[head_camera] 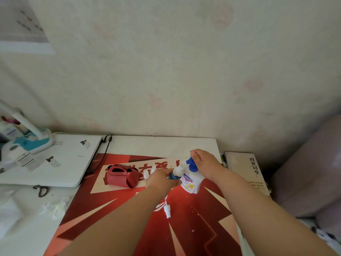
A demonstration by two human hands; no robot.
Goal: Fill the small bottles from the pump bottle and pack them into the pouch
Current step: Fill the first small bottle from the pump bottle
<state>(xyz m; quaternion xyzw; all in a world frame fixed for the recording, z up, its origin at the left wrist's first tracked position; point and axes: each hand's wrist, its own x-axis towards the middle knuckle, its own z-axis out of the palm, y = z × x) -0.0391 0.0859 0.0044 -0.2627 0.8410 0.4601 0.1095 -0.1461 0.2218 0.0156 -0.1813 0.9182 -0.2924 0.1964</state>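
Note:
A white pump bottle [191, 183] with a blue pump head stands on the red poster [193, 228]. My right hand [204, 163] rests on top of the pump head, fingers closed over it. My left hand [162, 179] grips a small bottle [176, 173], white with a blue label, tilted with its mouth under the pump's spout. Two more small white bottles [149, 171] stand just behind my left hand. A red pouch [122, 175] lies open to the left of them. A loose white spray cap [167, 211] lies on the poster nearer to me.
A white laptop [60, 161] with a black cable lies at the left, a teal desk lamp base [27, 143] beyond it. A black hair tie [41, 190] and crumpled tissue [55, 206] sit at the left front. A book [247, 172] lies at the right.

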